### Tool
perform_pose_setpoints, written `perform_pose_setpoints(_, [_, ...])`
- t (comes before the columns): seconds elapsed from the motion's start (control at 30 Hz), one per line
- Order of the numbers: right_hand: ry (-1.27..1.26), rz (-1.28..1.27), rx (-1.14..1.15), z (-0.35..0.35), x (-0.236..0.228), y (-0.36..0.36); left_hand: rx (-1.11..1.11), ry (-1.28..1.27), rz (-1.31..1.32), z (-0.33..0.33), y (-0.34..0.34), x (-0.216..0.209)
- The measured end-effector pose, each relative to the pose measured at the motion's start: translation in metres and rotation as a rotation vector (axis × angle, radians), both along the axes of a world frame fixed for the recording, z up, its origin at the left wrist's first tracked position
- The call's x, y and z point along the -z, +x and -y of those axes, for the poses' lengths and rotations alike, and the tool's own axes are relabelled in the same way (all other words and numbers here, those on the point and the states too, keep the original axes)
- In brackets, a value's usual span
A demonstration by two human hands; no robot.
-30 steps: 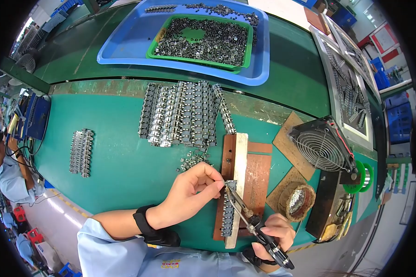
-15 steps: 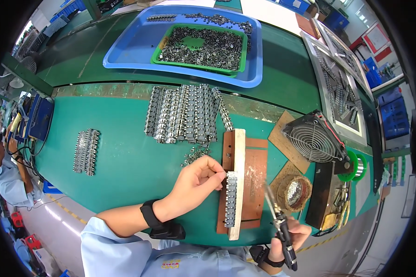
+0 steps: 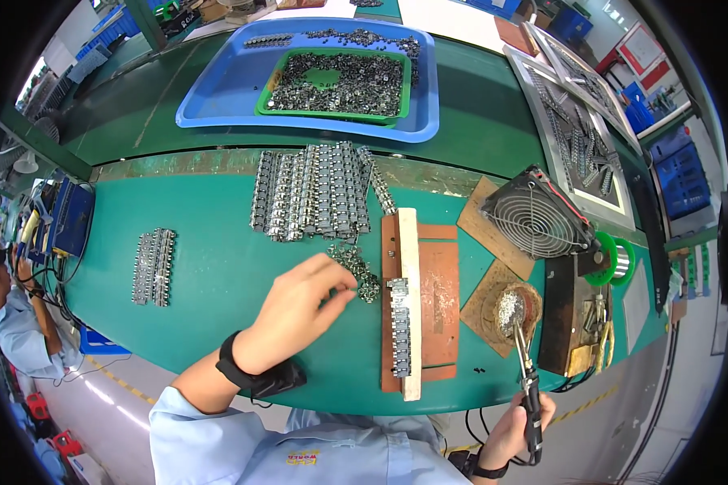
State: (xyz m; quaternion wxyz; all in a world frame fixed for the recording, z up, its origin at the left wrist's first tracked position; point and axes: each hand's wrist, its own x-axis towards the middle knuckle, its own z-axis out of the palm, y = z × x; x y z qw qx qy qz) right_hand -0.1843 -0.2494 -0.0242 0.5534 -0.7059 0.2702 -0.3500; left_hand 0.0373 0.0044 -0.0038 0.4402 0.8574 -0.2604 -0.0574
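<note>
The bare left hand (image 3: 298,303) hovers half-curled beside loose small silver metal parts (image 3: 356,275); whether its fingertips pinch anything, I cannot tell. Beyond the green tabletop's (image 3: 194,339) near edge, the right hand (image 3: 519,427) wraps a slim black-handled metal-tipped tool (image 3: 531,404), tip at a round brown dish (image 3: 531,305). A segmented silver-grey metal strip (image 3: 400,331) lies along a cream-and-brown fixture (image 3: 439,303) toward that edge.
</note>
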Motion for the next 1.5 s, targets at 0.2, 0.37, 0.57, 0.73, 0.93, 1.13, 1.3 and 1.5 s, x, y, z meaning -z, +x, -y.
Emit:
perform_pose_setpoints(0.2, [0.182, 0.198, -0.187, -0.018, 0.001, 0.038, 0.031, 0.116, 0.11, 0.011, -0.008, 0.01])
perform_pose_setpoints(0.37, [-0.133, 0.145, -0.316, -0.019, 0.021, 0.056, 0.043, 0.142, 0.138, 0.014, -0.009, 0.009])
perform_pose_setpoints(0.57, [-0.128, 0.169, -0.335, -0.018, 0.024, 0.059, 0.017, 0.08, 0.017, 0.017, -0.009, 0.002])
perform_pose_setpoints(0.73, [-0.093, 0.21, -0.393, -0.015, 0.025, 0.06, -0.007, -0.218, -0.578, 0.016, -0.006, 0.003])
perform_pose_setpoints(0.93, [-0.097, 0.235, -0.429, -0.015, 0.026, 0.062, -0.014, -0.565, -0.955, 0.023, -0.001, 0.01])
perform_pose_setpoints(1.13, [-0.072, 0.25, -0.457, -0.015, 0.026, 0.064, -0.045, -0.622, -0.941, 0.027, -0.001, 0.015])
perform_pose_setpoints(1.3, [-0.07, 0.267, -0.475, -0.013, 0.024, 0.065, -0.02, -0.595, -0.944, 0.028, 0.001, 0.015])
perform_pose_setpoints(1.5, [-0.085, 0.274, -0.489, -0.011, 0.024, 0.066, -0.034, -0.608, -0.972, 0.028, 0.001, 0.014])
